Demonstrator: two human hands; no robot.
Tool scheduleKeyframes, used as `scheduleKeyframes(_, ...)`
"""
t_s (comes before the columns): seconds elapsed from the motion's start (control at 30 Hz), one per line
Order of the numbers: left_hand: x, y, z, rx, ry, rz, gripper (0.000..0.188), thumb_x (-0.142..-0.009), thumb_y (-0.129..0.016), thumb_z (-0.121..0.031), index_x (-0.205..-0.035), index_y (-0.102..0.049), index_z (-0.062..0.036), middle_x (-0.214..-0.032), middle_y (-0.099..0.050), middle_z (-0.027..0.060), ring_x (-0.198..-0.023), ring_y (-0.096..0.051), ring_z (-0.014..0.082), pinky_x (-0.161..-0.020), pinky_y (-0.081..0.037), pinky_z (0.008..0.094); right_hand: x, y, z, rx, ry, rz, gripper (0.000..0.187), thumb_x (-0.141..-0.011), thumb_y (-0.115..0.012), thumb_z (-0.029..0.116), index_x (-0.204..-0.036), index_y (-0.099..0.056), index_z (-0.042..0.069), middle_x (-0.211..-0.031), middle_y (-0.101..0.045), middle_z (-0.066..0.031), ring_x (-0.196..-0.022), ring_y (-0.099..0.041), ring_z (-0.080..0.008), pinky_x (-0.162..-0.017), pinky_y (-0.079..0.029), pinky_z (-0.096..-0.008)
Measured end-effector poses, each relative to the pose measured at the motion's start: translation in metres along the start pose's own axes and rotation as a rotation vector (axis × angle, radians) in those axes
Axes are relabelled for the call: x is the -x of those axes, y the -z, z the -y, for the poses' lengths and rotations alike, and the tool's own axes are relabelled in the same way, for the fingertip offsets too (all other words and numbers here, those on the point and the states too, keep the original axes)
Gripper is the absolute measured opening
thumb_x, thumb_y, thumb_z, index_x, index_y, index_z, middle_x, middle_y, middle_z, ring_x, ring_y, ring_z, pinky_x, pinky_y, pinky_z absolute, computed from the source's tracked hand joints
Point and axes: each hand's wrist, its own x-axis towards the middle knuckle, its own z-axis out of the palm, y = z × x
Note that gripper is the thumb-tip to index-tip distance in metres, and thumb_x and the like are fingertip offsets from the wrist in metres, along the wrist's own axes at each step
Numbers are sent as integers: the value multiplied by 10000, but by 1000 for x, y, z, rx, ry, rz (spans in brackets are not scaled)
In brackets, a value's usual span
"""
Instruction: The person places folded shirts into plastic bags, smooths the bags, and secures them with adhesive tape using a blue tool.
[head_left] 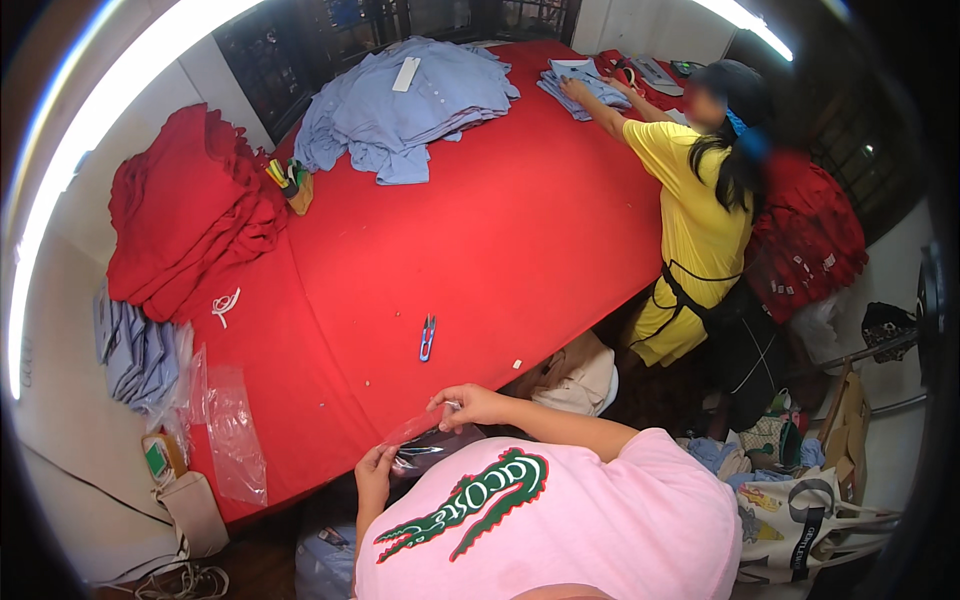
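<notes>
Between my two hands, close to my body at the table's near edge, a see-through plastic bag (418,430) is stretched. My left hand (374,468) pinches one end of it. At the other end, my right hand (466,407) grips the plastic between thumb and fingers. The lower part of the bag hangs below the table edge, and my pink shirt partly hides it. Beyond my hands, blue-handled thread snips (427,338) lie on the red-covered table (480,250).
Light-blue shirts (430,100) are heaped at the back, red garments (190,220) at the left above folded blue ones (135,350). Flat plastic bags (236,440) lie at the left edge. A co-worker in yellow (700,200) handles a folded blue shirt (585,88) at the far right.
</notes>
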Motion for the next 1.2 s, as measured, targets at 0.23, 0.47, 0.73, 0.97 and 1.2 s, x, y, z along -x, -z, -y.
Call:
scheduleKeyframes(0.23, 6, -10, -1, 220, -82, 23, 95, -1029, -740, -87, -1093, -758, -19, -965, -802, 69, -823, -692, 92, -823, -546, 270, 11, -3, -14, 103, 2, -16, 130, -987, -802, 98, -1068, -799, -3, -984, -798, -56, -952, -737, -123, -901, -580, -282)
scheduleKeyframes(0.47, 6, 1, -14, 136, 102, 167, 232, -949, -809, -26, -1161, -722, 7, -897, -758, 43, -823, -686, 90, -791, -533, 231, 6, 0, 0, -159, -36, 4, 145, -1089, -672, 135, -1139, -714, 6, -1019, -789, -101, -934, -770, -175, -895, -617, -319)
scheduleKeyframes(0.73, 6, -14, -9, 184, 18, 118, 434, -881, -834, 55, -1280, -669, 17, -989, -729, 42, -927, -711, 139, -920, -550, 271, 10, -8, -19, -216, 32, 5, 274, -1036, -750, 125, -1272, -673, 10, -1030, -774, -78, -949, -753, -154, -867, -615, -293)
scheduleKeyframes(0.97, 8, 9, -20, 35, -20, 13, 318, -916, -851, -66, -1206, -760, 27, -1056, -773, 81, -999, -717, 150, -948, -545, 286, 10, -2, -22, 21, 104, 4, 155, -944, -840, 58, -1072, -767, 9, -1038, -782, -51, -974, -734, -148, -907, -595, -320)
scheduleKeyframes(1.2, 15, 39, -43, -43, 166, 10, 269, -1046, -740, -196, -1209, -777, 16, -763, -677, 18, -566, -578, 79, -623, -529, 239, -6, -27, 4, -105, 54, 5, 111, -1070, -695, 80, -1162, -687, 20, -969, -764, -58, -889, -770, -160, -819, -620, -292)
